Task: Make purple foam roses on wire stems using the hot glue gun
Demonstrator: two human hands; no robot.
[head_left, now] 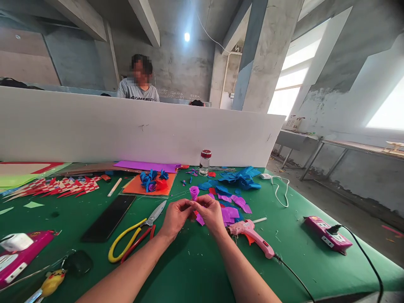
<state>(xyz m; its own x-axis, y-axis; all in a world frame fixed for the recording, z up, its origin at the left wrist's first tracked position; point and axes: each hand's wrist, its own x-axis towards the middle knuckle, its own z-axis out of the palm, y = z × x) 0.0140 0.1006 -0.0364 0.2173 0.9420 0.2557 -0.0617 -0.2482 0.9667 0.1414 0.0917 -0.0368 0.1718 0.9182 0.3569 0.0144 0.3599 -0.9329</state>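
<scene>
A small purple paper flower (194, 192) stands up from between my fingertips, its petals rolled at the top. My left hand (176, 216) pinches its base from the left. From the other side my right hand (208, 212) closes on the same base, so the lower part is hidden. Purple paper petals (229, 214) lie just beyond and beside my right hand. Right of that hand rests a pink hot glue gun (252, 233) with a glue stick in its back. Scissors with yellow handles (139, 231) lie left of my left hand, over red-handled pliers (137, 246).
Blue crepe paper (241, 179) and a red-lidded jar (205, 163) stand near the white partition (142, 128). Finished blue flowers (151, 179) lie on orange paper (172, 181). A black phone (109, 219) lies left, power strips (328, 233) at both sides. A person stands beyond the partition.
</scene>
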